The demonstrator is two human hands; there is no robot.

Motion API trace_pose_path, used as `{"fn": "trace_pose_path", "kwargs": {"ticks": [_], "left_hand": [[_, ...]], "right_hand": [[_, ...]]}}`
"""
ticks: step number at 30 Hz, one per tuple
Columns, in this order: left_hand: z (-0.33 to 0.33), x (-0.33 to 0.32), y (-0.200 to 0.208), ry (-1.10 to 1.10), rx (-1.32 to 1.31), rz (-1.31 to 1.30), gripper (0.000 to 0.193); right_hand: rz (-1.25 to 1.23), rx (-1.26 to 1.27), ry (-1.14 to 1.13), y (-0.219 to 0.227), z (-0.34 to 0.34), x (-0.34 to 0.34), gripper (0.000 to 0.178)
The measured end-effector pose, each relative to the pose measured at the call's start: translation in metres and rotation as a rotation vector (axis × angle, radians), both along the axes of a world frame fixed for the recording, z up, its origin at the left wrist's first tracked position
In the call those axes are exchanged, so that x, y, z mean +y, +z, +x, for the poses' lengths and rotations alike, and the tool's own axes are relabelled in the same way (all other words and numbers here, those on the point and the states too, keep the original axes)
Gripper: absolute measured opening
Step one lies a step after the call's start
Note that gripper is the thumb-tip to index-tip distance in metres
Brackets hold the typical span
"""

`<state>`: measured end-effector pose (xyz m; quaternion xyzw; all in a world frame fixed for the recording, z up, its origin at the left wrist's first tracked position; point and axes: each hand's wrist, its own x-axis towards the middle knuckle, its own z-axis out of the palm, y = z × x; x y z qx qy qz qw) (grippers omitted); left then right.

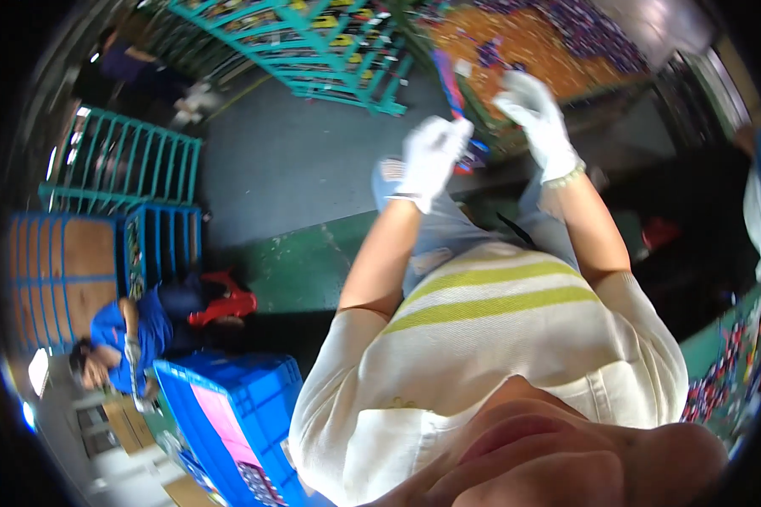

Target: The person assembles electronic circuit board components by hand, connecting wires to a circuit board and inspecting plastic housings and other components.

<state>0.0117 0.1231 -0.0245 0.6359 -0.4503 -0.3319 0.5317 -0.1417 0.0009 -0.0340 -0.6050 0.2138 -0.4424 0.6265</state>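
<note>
My left hand [435,160], in a white glove, is closed around a long thin red-and-blue thing [451,84]. It sticks up past my fingers, blurred, and its kind is unclear. A small blue-and-red piece [473,155] shows beside that hand, at its lower right. My right hand [537,122], also gloved in white, is raised at the near edge of a table with an orange-brown top [473,46]. Its thumb and fingers look apart, with nothing visible between them. Many small dark purple and red pieces [583,38] are heaped on the table.
Teal metal racks [313,76] holding many small items stand at the far left of the table. A blue plastic crate [262,401] is at my lower left. Beyond it, a person in blue [148,325] sits near a red stool [228,300]. Another person [131,63] is farther back.
</note>
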Motion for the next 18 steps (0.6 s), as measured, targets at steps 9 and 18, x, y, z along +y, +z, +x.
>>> {"fn": "trace_pose_path", "kwargs": {"ticks": [9,18], "left_hand": [[-0.033,-0.017,0.017,0.218,-1.018,-0.528,0.02],[-0.016,-0.005,0.045,-0.401,0.071,0.122,0.033]], "right_hand": [[-0.483,0.194,-0.039,0.033,0.002,0.03,0.017],[-0.015,0.017,0.21,0.051,-0.033,0.026,0.022]]}}
